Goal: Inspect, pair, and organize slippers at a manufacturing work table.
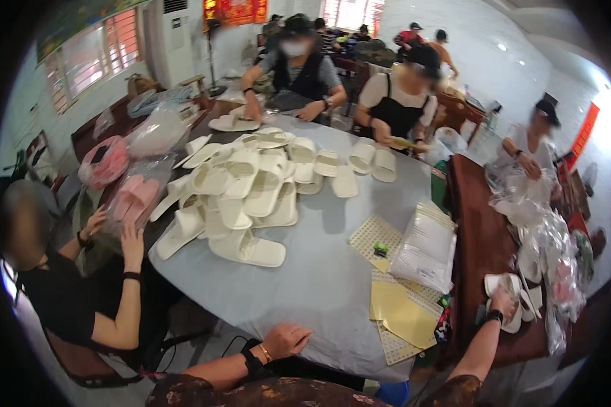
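My left hand [285, 340] rests at the near edge of the grey-covered table [319, 292], its fingers curled together with nothing seen in them. My right hand [502, 302] reaches out to the right and grips a white slipper [499, 281] on the brown wooden bench, where a few more white slippers lie around it. The undersides of my right fingers are hidden. Beyond my left hand, a big heap of white slippers [241, 178] covers the table's left and far part. One slipper [248, 249] lies nearest me, at the front of the heap.
Yellow sheets [407, 315] with dotted patterns and a white plastic package [424, 247] lie on the table's right side. Clear plastic bags [546, 237] hang over the bench [482, 224]. Co-workers sit left, opposite and right; one touches bagged pink slippers [137, 198].
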Available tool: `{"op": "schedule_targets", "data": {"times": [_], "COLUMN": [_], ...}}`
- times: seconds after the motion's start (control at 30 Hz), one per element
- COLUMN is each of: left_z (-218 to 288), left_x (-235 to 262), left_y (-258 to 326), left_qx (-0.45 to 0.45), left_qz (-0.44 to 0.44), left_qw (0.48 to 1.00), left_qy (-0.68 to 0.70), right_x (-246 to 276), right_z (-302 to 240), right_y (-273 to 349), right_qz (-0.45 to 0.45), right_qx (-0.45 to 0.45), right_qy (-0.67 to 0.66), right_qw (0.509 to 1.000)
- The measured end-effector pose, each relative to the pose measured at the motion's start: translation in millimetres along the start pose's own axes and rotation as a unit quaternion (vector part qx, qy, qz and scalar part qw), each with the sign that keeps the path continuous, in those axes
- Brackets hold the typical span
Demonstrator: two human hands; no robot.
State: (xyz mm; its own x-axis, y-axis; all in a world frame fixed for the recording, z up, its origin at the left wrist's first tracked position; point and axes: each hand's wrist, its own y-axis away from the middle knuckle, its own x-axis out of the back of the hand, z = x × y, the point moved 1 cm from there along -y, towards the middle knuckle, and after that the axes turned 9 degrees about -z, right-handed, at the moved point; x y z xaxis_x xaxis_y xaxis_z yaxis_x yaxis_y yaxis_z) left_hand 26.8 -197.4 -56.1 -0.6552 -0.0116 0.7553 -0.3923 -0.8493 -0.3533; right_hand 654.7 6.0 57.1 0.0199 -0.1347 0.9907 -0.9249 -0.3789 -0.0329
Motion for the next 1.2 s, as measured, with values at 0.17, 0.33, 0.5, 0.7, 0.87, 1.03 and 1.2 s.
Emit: {"op": "schedule_targets", "data": {"times": [0.17, 0.33, 0.5, 0.7, 0.87, 1.03, 1.2], "left_z": [0.2, -2.1, -6.5, -3.5, 3.6, 3.7, 1.8], "left_x": [-0.1, -2.9, -5.5, 5.8, 24.7, 34.0, 42.8], "left_y": [1.4, 2.5, 4.9, -4.1, -4.9, -7.4, -7.9], "left_qx": [-0.008, -0.015, -0.015, -0.045, 0.069, 0.109, 0.134], "left_qz": [0.012, 0.024, 0.012, 0.083, 0.06, 0.066, 0.042], "left_qw": [1.0, 0.999, 0.999, 0.991, 0.979, 0.974, 0.976], "left_qy": [0.019, 0.019, 0.042, 0.096, 0.184, 0.186, 0.164], "right_x": [23.5, 22.6, 41.9, 71.8, 33.4, -39.3, -56.1], "right_z": [12.7, 48.1, 65.4, 39.1, 11.3, -25.3, -27.4], "right_y": [3.5, -12.0, 37.2, 249.8, 396.8, 489.6, 475.7], "right_qz": [-0.055, -0.119, -0.194, -0.164, -0.075, -0.144, -0.236], "right_qx": [0.118, 0.206, 0.311, 0.462, 0.625, 0.678, 0.703], "right_qy": [-0.037, -0.277, -0.407, -0.437, -0.238, -0.139, -0.218], "right_qw": [0.991, 0.931, 0.837, 0.754, 0.74, 0.708, 0.635]}}
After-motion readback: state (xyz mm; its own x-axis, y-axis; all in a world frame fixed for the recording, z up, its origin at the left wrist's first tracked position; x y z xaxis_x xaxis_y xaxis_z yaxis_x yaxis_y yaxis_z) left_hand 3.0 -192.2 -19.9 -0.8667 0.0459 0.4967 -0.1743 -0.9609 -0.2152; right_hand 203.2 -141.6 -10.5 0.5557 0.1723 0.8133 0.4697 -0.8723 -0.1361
